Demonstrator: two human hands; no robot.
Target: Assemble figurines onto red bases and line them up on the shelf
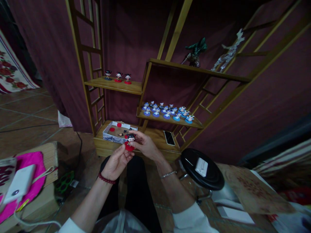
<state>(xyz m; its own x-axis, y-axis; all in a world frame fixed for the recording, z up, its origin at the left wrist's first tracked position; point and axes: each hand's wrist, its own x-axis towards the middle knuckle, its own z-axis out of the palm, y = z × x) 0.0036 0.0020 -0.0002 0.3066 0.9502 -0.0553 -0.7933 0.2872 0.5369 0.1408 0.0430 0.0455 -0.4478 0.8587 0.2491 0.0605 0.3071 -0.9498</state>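
Observation:
Between both hands, above my lap, is a small figurine [131,138] with black hair and a red round base. My left hand [119,159] pinches the base from below with thumb and fingers. From the right, my right hand [145,144] grips the figurine's body and head. Just behind them stands an open patterned box [114,138] on the lowest shelf, with red discs and small dark parts inside. Three similar figurines [118,76] stand in a row on the left shelf [114,84].
Several blue-based figurines [156,112] crowd the middle shelf. Above stand a green statue [196,51] and a clear one [228,53]. A phone [169,138] lies low on the right. A black stool [189,161] is at my right; a power bank [20,183] lies left.

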